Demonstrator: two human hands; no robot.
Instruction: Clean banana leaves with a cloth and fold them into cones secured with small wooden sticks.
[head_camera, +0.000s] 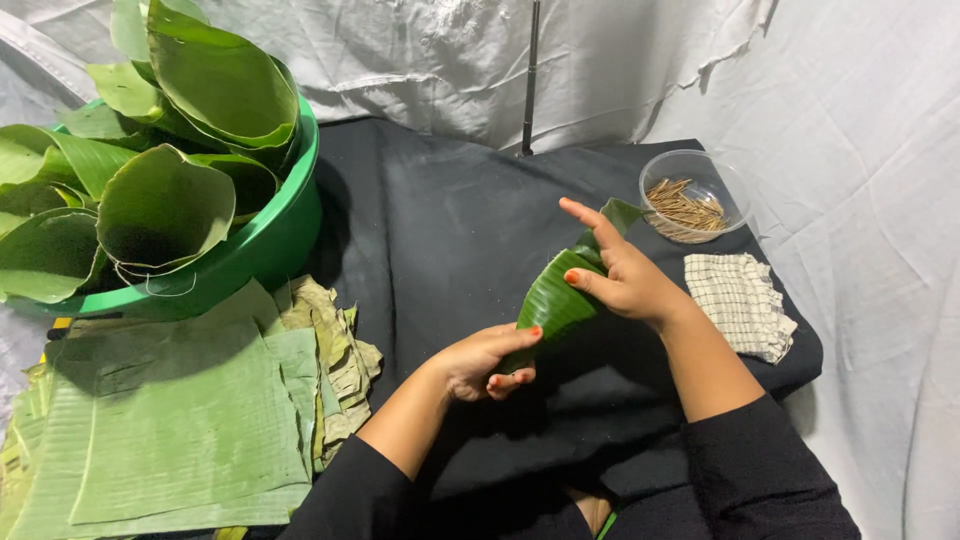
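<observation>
From the head camera, both hands meet over a table draped in black cloth (440, 230). The left hand (487, 362) is curled round the lower end of a rolled banana leaf (556, 295), fingers clenched on it. The right hand (625, 275) grips the upper part of the same leaf, thumb pressed on its surface and forefinger stretched out. The leaf slants up to the right, held above the cloth between the two hands.

To the left stands a green basin (270, 245) full of leaf cones (165, 205). Below it lies a stack of flat leaf sheets (170, 420), well apart from the hands. Just beyond the right hand sits a clear plastic bowl (722, 180) of small wooden sticks (685, 208), with a folded checked cloth (742, 300) beside the wrist. Nothing lies between the hands and the bowl. A grey sheet (450, 60) hangs behind.
</observation>
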